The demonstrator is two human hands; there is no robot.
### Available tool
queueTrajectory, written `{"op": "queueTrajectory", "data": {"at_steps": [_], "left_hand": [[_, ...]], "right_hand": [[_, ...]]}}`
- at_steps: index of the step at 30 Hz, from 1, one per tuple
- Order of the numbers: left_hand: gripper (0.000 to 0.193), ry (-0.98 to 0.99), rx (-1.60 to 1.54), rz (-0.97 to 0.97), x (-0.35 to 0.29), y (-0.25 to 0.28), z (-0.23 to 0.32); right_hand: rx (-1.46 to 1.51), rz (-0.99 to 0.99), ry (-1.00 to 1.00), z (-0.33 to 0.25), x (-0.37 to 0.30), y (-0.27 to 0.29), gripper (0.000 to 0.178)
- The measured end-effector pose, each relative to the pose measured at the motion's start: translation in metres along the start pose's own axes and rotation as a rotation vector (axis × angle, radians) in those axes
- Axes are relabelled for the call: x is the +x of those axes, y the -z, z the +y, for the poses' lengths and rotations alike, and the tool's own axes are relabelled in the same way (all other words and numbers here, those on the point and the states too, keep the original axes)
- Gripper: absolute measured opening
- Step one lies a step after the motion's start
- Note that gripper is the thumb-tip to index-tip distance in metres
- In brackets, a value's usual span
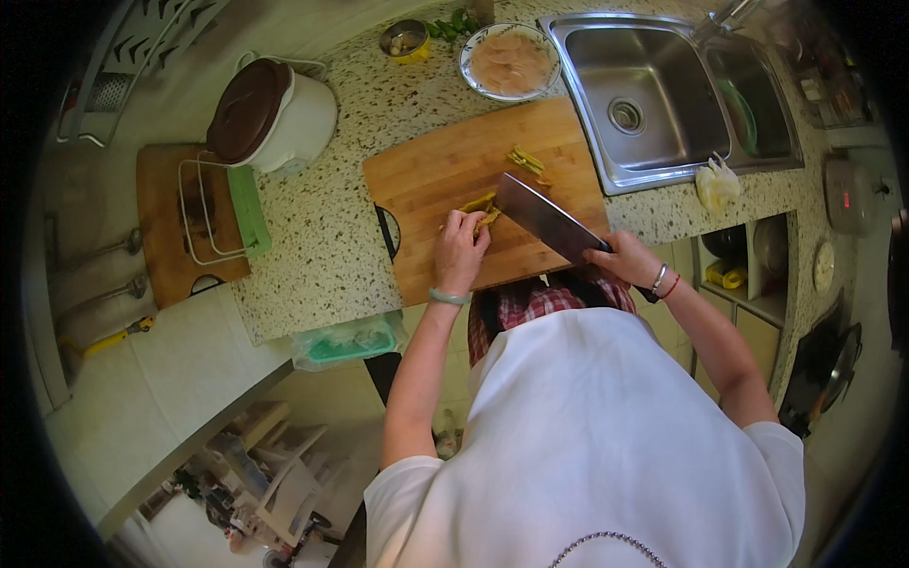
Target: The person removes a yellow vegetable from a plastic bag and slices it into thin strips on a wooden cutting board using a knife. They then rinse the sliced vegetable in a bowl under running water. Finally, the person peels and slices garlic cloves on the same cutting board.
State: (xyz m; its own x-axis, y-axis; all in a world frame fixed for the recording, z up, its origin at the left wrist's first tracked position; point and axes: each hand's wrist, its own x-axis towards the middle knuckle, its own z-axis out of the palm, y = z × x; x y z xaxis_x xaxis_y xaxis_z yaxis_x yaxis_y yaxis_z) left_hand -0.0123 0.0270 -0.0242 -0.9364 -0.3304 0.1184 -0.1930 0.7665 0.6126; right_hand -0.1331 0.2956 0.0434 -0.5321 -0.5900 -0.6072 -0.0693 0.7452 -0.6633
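A wooden cutting board [436,161] lies on the speckled counter. My right hand [627,263] is closed round the dark handle of a cleaver [549,218], whose broad blade slants to the upper left over the board. My left hand [461,251] presses with bent fingers on a yellowish-brown piece of vegetable [489,214], perhaps pickled, right beside the blade's far end. Behind the blade lies a small pile of cut yellow-green strips [526,159]. The undersides of my left fingers are hidden.
At the back stand a plate of thin pale pink slices [511,62], a small metal bowl [405,40] and green leaves [453,26]. A steel double sink [644,104] is at right, with a knotted plastic bag [718,186] on its front edge. A white pot [303,118] with brown lid stands left.
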Motion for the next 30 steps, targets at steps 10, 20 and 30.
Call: {"op": "queueTrajectory", "data": {"at_steps": [10,20,30], "left_hand": [[0.016,0.162,-0.271,0.014,-0.01,-0.008,-0.002],[0.015,0.165,-0.325,0.167,-0.021,-0.016,-0.011],[0.017,0.106,-0.283,0.261,-0.035,-0.022,-0.018]], "right_hand": [[0.14,-0.076,-0.147,-0.002,0.003,-0.001,0.033],[0.049,-0.052,-0.057,-0.013,-0.002,0.005,0.034],[-0.251,0.075,0.152,-0.011,0.001,-0.013,0.027]]}}
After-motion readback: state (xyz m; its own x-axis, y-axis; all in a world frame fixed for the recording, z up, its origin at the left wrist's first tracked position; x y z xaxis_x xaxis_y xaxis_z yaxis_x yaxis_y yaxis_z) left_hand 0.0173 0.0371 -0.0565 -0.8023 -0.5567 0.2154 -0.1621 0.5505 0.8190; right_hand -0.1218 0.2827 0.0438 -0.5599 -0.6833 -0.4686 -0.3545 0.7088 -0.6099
